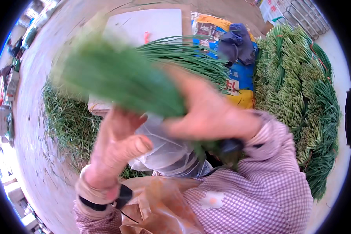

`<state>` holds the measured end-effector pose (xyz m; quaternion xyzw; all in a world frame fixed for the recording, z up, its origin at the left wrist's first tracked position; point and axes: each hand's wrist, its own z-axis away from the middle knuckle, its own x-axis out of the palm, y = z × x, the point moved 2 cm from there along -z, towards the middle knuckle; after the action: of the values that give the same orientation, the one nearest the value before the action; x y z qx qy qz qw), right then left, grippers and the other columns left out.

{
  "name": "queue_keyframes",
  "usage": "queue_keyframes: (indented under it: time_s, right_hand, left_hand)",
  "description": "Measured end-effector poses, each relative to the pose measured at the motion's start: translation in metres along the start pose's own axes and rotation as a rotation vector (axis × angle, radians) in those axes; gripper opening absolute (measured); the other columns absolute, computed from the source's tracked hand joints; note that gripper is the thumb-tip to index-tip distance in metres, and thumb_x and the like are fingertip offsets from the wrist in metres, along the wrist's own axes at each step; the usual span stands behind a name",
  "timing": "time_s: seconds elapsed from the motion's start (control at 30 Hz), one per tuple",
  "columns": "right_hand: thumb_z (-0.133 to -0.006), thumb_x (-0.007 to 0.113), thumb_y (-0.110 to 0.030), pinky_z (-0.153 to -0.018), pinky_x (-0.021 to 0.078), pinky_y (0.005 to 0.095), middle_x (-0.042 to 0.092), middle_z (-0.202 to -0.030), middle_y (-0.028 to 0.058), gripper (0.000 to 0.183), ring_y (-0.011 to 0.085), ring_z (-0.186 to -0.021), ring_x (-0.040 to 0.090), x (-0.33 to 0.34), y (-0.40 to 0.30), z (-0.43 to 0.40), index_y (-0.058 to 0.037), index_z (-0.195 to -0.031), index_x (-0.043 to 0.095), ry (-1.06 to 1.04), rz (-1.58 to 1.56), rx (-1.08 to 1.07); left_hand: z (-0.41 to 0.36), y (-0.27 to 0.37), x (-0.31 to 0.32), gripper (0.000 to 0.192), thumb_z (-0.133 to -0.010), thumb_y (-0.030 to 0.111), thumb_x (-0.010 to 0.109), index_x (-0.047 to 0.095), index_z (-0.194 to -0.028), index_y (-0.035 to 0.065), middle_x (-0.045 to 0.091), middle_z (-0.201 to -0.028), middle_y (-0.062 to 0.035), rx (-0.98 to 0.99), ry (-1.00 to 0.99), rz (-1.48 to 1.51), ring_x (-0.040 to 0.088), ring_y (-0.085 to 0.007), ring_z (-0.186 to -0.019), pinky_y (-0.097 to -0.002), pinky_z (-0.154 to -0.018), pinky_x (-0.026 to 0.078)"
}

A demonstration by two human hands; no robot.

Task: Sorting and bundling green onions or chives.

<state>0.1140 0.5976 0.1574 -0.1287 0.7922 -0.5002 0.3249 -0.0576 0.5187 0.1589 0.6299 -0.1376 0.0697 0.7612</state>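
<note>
A bunch of garlic chives (pixel 125 76), blurred by motion, is held up before me at a slant. My right hand (pixel 207 108) grips it around the lower right end, thumb below and fingers over the top. Just under the bunch, my left hand (pixel 120 143) is cupped with its thumb apart from the fingers; its fingertips are partly hidden, so contact with the leaves is unclear. Behind the bunch, loose garlic chives (pixel 190 58) lie across a white board (pixel 143 23) and onto a printed sack (pixel 242 76). A small red item (pixel 146 37) rests on the board.
Tied chive bunches (pixel 292 87) are piled at the right, pale ends facing me. Loose green trimmings (pixel 70 117) heap at the left. Dark purple cloth (pixel 237 44) lies on the sack. Clear plastic (pixel 163 146) covers my lap. A metal rack (pixel 305 17) stands far right.
</note>
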Motion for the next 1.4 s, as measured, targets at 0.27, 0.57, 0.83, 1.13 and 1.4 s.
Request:
queue_keyframes:
  time_s: [0.27,0.57,0.83,1.13,1.4]
  right_hand:
    - [-0.073,0.067,-0.013,-0.064,0.0503,0.0455,0.055,-0.102,0.0302,0.096,0.0431,-0.079,0.06,0.051,-0.008,0.014,0.0062,-0.145,0.006,-0.128,0.074,0.068]
    - [-0.09,0.06,-0.012,-0.058,0.0443,0.0227,0.062,-0.072,-0.0006,0.015,0.0066,-0.065,0.054,-0.103,0.141,0.089,0.0009,-0.085,0.066,0.82,-0.169,0.435]
    - [-0.087,0.062,-0.012,-0.055,0.0407,0.0214,0.061,-0.073,-0.0005,0.016,0.0043,-0.062,0.051,-0.119,0.233,0.094,0.002,-0.096,0.064,0.644,-0.185,0.588]
    - [-0.084,0.066,-0.015,-0.054,0.0408,0.0246,0.059,-0.066,0.0014,0.021,0.0064,-0.058,0.049,-0.118,0.238,0.081,0.0024,-0.096,0.063,0.466,-0.005,0.549]
    - [-0.082,0.065,-0.015,-0.06,0.0482,0.0319,0.065,-0.071,0.0145,0.016,0.0252,-0.065,0.064,-0.101,0.246,0.078,-0.0014,-0.091,0.065,0.46,0.037,0.538]
  left_hand:
    - [-0.008,-0.021,0.019,0.049,-0.083,0.004,0.061,0.045,-0.13,0.0023,0.059,-0.114,-0.0133,0.044,0.464,0.396,0.057,-0.0292,-0.108,-0.0401,-0.097,0.045]
    - [-0.095,0.002,-0.035,0.04,-0.085,0.008,0.057,0.046,-0.122,-0.0008,0.057,-0.089,-0.0059,-0.001,0.29,0.369,0.057,-0.0179,-0.078,-0.0361,-0.073,0.051]
    - [-0.176,-0.032,-0.064,0.037,-0.083,0.008,0.062,0.049,-0.116,-0.0006,0.058,-0.084,-0.007,-0.258,0.262,0.296,0.059,-0.0191,-0.071,-0.0373,-0.069,0.053]
    - [-0.18,-0.055,-0.071,0.022,-0.083,0.007,0.063,0.055,-0.103,0.0051,0.059,-0.084,-0.0044,-0.3,0.312,0.314,0.059,-0.0181,-0.071,-0.0374,-0.07,0.053]
    - [-0.181,-0.06,-0.072,0.022,-0.082,0.008,0.064,0.056,-0.102,0.0031,0.06,-0.085,-0.0039,-0.329,0.322,0.236,0.06,-0.0177,-0.072,-0.0366,-0.07,0.054]
